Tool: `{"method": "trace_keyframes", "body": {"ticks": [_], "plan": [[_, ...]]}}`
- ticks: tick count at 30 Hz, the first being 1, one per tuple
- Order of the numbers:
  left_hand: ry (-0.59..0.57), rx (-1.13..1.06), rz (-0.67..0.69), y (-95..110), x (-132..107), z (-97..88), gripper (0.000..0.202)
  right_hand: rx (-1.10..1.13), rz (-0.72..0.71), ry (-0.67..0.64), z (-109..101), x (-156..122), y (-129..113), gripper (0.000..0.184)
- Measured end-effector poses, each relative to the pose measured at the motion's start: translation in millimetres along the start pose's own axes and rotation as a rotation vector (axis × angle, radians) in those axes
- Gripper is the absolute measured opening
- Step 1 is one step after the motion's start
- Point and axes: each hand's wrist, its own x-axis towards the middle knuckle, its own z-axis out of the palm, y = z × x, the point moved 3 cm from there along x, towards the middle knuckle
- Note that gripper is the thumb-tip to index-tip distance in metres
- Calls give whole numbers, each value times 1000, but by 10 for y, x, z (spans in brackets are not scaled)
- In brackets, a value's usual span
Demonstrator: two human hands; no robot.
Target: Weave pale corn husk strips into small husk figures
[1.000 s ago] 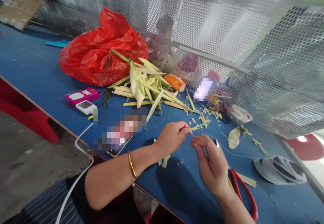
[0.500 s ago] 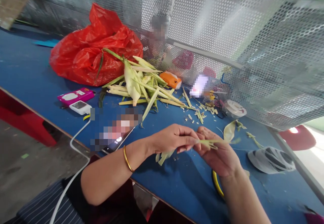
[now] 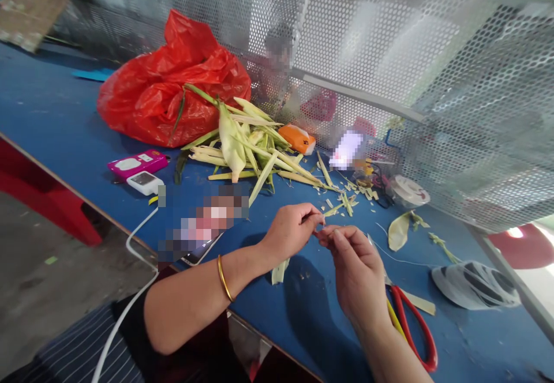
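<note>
Bare right hand (image 3: 357,276) has turned, now pinching beside the pinching bare left hand (image 3: 289,232), suggesting finer work. I can't tell what's pinched

anything between the fingers (image 3: 344,244) too small to tell, scissors (image 3: 416,319) partly hidden behind the right hand (image 3: 359,273), mostly pixelated phone (image 3: 202,251), blurred shapes (image 3: 319,106) beyond perforated mesh (image 3: 389,31), table (image 3: 47,106) cut off by the left edge
</note>
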Motion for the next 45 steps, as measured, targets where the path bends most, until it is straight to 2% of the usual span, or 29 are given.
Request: {"method": "trace_keyframes", "body": {"ticks": [6,8,10,13,16,18,21,25,26,28,30,32,35,38,45], "plan": [[-22,152,88,35,-12,-7,19,-485,-379,-165,14,-36,-239,12],[-97,224,135,35,-16,18,19,-608,-477,-192,-21,-12,-324,12],[-228,247,180,40,-32,58,16,-704,-542,-158,-96,49,-398,13],[-485,108,144,52,-80,121,14,-733,-474,-144,-247,200,-434,15],[-624,-116,-14,64,-116,143,12,-624,-249,-164,-388,352,-368,20],[-602,-249,-77,71,-108,137,14,-532,-70,-156,-445,414,-278,24],[-423,-398,-80,53,-47,104,15,-489,51,-148,-434,428,-153,33],[-145,-409,-51,-31,38,56,18,-572,-3,-242,-281,326,-88,33],[-91,-392,-46,-52,51,47,18,-599,-54,-256,-239,285,-97,30],[-29,-363,-38,-81,62,37,18,-674,-246,-243,-164,195,-151,22],[-14,-347,-42,-91,58,37,18,-746,-462,-204,-106,108,-213,15],[-32,-336,-60,-87,47,47,17,-746,-584,-202,-63,50,-240,12],[-77,-317,-91,-77,35,71,14,-610,-520,-281,-25,41,-210,13],[-76,-321,-108,-83,34,88,16,-518,-431,-290,-19,60,-175,14],[-66,-256,-90,-103,20,97,16,-599,-510,-374,13,18,-163,16]]}}
